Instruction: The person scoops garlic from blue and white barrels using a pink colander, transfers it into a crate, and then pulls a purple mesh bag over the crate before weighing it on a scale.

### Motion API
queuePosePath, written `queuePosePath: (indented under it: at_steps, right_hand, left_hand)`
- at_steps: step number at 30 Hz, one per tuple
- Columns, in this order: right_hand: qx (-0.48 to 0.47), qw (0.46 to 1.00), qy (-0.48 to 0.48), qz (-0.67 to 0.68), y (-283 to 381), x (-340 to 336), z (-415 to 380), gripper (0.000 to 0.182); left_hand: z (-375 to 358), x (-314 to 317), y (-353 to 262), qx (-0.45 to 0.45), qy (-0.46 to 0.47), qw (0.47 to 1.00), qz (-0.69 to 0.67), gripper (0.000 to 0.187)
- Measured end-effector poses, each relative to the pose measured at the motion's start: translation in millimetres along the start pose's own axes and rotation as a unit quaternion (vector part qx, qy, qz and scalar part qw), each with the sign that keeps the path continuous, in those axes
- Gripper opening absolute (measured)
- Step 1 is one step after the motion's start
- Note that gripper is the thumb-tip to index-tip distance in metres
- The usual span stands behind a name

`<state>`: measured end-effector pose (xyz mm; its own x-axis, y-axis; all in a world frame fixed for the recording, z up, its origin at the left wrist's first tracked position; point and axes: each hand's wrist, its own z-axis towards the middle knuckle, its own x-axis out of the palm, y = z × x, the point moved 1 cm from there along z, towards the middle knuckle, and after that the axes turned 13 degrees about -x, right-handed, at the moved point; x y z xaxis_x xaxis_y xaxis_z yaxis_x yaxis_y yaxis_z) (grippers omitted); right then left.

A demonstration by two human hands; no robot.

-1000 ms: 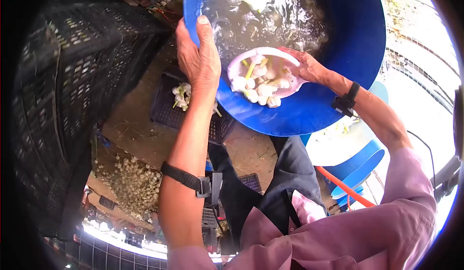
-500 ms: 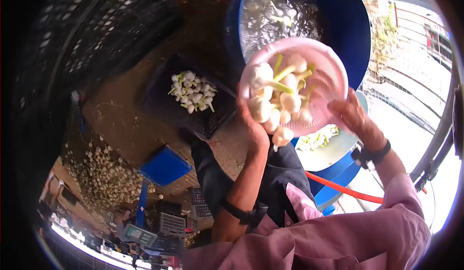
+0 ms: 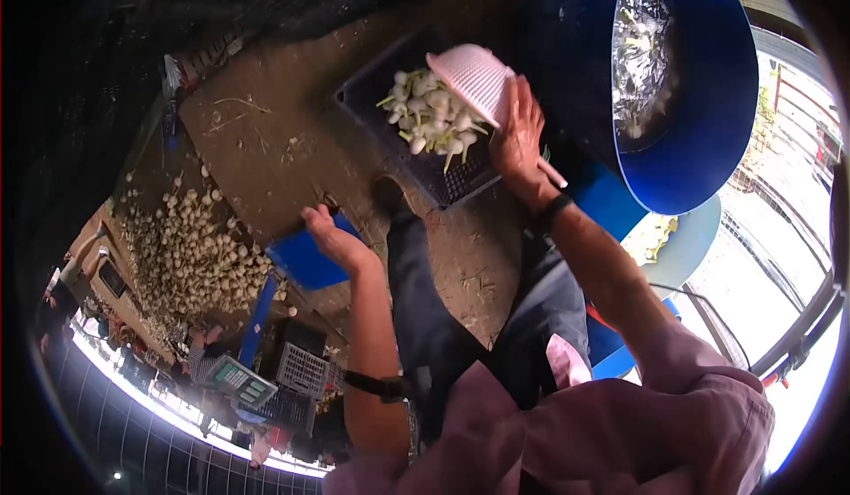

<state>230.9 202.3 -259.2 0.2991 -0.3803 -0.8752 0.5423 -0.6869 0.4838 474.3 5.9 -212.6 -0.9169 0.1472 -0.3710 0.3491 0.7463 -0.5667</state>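
My right hand (image 3: 520,145) grips a pink mesh basket (image 3: 474,79) by its side, fingers laid along the outside. The basket is tipped over with its opening toward a dark plastic crate (image 3: 452,185). White garlic bulbs (image 3: 432,110) with green stems lie piled in the crate, right by the basket's rim; whether any are still inside the basket is hidden. Lower and to the left, my left hand (image 3: 332,238) is open and holds nothing. It hovers above a blue flat object (image 3: 305,260), apart from the basket.
At right stands a large blue drum (image 3: 691,167) with water and bulbs in it. Below it, a pale basin (image 3: 691,247) holds more garlic. Many bulbs (image 3: 195,247) are heaped at left, near a scale (image 3: 243,382) and a grey crate (image 3: 303,369).
The basket of garlic has moved left from the drum and been tipped over the crate, whose pile has grown. My left hand has let go of the basket and moved down left.
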Motion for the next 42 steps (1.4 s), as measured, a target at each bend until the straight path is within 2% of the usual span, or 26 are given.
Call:
queuePosePath:
  at_steps: [5, 8, 9, 10, 11, 12, 14, 15, 17, 18, 19, 22, 25, 27, 30, 31, 35, 39, 40, 42]
  right_hand:
    - [-0.057, 0.997, 0.04, 0.02, 5, -24, 18, 0.068]
    - [-0.095, 0.983, -0.07, 0.139, 12, -61, 25, 0.07]
    - [-0.124, 0.961, -0.101, 0.225, 11, -86, 30, 0.07]
    - [-0.162, 0.95, -0.152, 0.22, 9, -116, 32, 0.07]
    - [-0.13, 0.953, -0.136, 0.236, 8, -145, 30, 0.07]
    - [-0.047, 0.916, -0.163, 0.363, 15, -187, 28, 0.067]
    - [0.004, 0.845, -0.244, 0.476, 0, -242, 28, 0.063]
    - [-0.023, 0.834, -0.301, 0.461, -22, -264, 23, 0.06]
    - [-0.018, 0.928, -0.317, 0.195, -80, -323, 33, 0.058]
    - [0.003, 0.949, -0.304, 0.089, -122, -340, 35, 0.06]
    - [0.026, 0.959, -0.283, -0.018, -166, -352, 40, 0.063]
    - [-0.011, 0.965, -0.235, -0.115, -326, -341, 57, 0.077]
    - [-0.07, 0.976, -0.123, -0.166, -442, -308, 85, 0.08]
    - [-0.09, 0.976, -0.066, -0.188, -493, -278, 99, 0.083]
    - [-0.062, 0.985, 0.053, -0.155, -498, -247, 110, 0.069]
    - [-0.083, 0.977, 0.013, -0.193, -521, -213, 105, 0.081]
    - [-0.058, 0.979, 0.087, -0.175, -564, -141, 64, 0.075]
    - [-0.078, 0.976, 0.162, -0.119, -577, -117, 29, 0.06]
    - [-0.018, 0.971, 0.207, -0.116, -568, -116, 20, 0.066]
    - [-0.117, 0.957, 0.221, -0.147, -575, -100, -7, 0.064]
  left_hand:
    - [-17, 25, -55, 0.024, 0.002, 1.0, -0.001, 0.082]
    - [4, 45, -44, 0.105, 0.053, 0.992, 0.038, 0.076]
    - [-26, 75, -62, 0.04, 0.064, 0.997, 0.013, 0.073]
    - [-47, 101, -69, 0.073, 0.086, 0.992, 0.05, 0.073]
    - [-65, 123, -78, 0.108, 0.102, 0.985, 0.086, 0.073]
    - [-96, 152, -91, 0.124, 0.128, 0.977, 0.116, 0.074]
    - [-135, 209, -100, 0.202, 0.168, 0.951, 0.164, 0.069]
    - [-173, 240, -111, 0.232, 0.19, 0.936, 0.182, 0.07]
    - [-223, 296, -116, 0.284, 0.251, 0.897, 0.229, 0.07]
    - [-245, 323, -113, 0.275, 0.31, 0.883, 0.219, 0.071]
    - [-259, 350, -104, 0.284, 0.328, 0.873, 0.221, 0.07]
    - [-248, 415, -56, 0.348, 0.358, 0.81, 0.309, 0.074]
    - [-265, 435, -36, 0.436, 0.204, 0.776, 0.407, 0.07]
    - [-254, 440, -29, 0.456, 0.193, 0.773, 0.397, 0.064]
    - [-247, 441, -28, 0.473, 0.202, 0.768, 0.382, 0.062]
    - [-249, 444, -26, 0.469, 0.209, 0.772, 0.374, 0.062]
    - [-245, 447, -24, 0.469, 0.203, 0.773, 0.377, 0.062]
    - [-245, 446, -27, 0.45, 0.201, 0.782, 0.381, 0.062]
    - [-244, 444, -26, 0.443, 0.207, 0.787, 0.376, 0.062]
    - [-240, 444, -28, 0.435, 0.218, 0.795, 0.362, 0.061]
